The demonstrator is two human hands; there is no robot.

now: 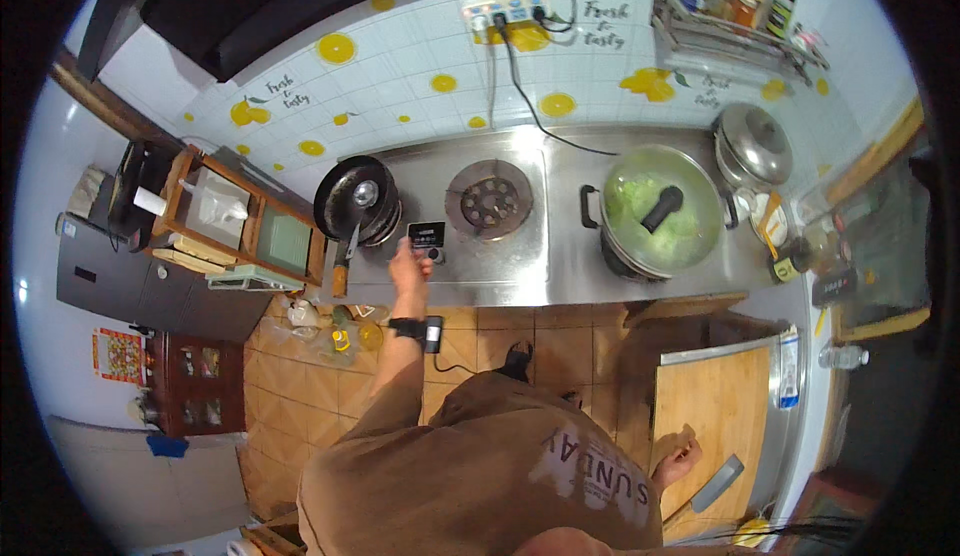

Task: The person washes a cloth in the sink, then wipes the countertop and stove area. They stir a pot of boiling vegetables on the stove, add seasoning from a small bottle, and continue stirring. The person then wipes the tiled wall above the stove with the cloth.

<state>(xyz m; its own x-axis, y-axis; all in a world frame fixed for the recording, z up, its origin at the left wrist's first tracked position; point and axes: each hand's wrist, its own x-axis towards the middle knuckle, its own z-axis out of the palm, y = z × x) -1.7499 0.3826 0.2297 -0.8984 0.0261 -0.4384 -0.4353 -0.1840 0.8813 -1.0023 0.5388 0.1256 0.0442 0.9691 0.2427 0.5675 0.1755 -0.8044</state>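
Note:
My left hand [410, 267] is at the front of the steel stove top, its fingers at a small black control panel with a knob [426, 235]; whether it grips the knob cannot be told. Just left of it, a black wok [337, 196] with a metal ladle [365, 194] sits on the left burner, and a wooden-handled knife or spatula [340, 275] lies at the front. My right hand [677, 464], fingers curled, rests over the wooden cutting board [705, 398], close to a cleaver [718, 483]. Whether it holds anything is unclear.
A bare burner [491, 200] lies mid-stove. To the right stands a large lidded pot [664, 211] with green food inside, a cable behind it. A lidded metal pot [752, 147] stands in the back corner, below a wall rack [735, 31]. Bottles and bags [337, 331] lie on the floor.

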